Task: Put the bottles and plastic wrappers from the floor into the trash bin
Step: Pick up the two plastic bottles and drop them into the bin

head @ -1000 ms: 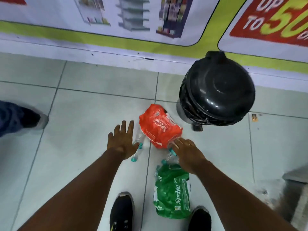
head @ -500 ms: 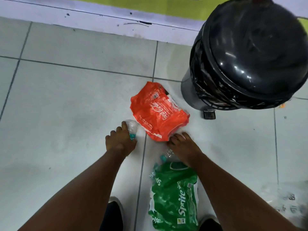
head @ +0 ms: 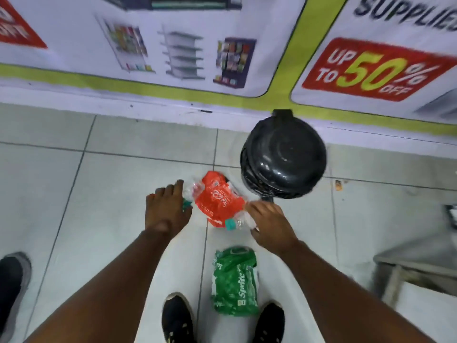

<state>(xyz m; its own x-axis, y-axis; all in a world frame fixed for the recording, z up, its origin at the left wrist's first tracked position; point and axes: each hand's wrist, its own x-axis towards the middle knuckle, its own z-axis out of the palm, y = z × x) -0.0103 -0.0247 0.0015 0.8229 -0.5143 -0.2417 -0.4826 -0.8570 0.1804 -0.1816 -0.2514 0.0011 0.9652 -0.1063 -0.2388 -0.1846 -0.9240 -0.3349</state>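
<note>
My left hand (head: 167, 210) grips a clear plastic bottle (head: 190, 194) with a teal cap, held above the floor left of the red Coca-Cola wrapper (head: 218, 200). My right hand (head: 270, 225) holds a second clear bottle (head: 238, 221), its teal cap pointing left over the red wrapper's lower edge. A green Sprite wrapper (head: 235, 280) lies on the tiles between my shoes. The black round trash bin (head: 284, 154) stands by the wall, lid closed, just right of the red wrapper.
A wall with printed posters (head: 222, 45) runs behind the bin. My black shoes (head: 176, 318) stand at the bottom. Another person's shoe (head: 11, 288) is at the lower left. A metal stand (head: 418, 263) sits at the right edge.
Both hands closed on the bottles at floor level and have lifted them. The view has pulled back up, so the bin looks smaller and the wall posters show again.
</note>
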